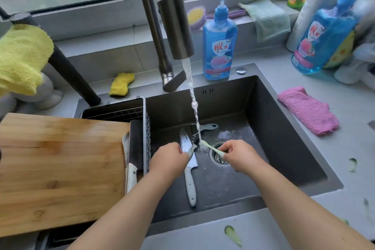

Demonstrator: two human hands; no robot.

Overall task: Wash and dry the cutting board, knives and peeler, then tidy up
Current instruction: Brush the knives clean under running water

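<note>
Rinsing stage, early to middle.

Left hand (169,157) closed around handle of small knife (192,148), tip under water stream (194,107) from faucet (176,26). Right hand (238,153) pinches pale green brush (212,148) against it.

1 large knife (188,160) lies on sink (284,128) floor, left of drain; peeler (205,127) near back wall, unwashed by look.

Another knife (130,168) stands in rack (142,111) at sink's left edge.

Cutting board (60,168) rests over sink's left side, looks dry.

Drying and tidying left; pink cloth (306,110) waits on counter (304,219) at right edge; cucumber peels (233,235) lie there.
</note>
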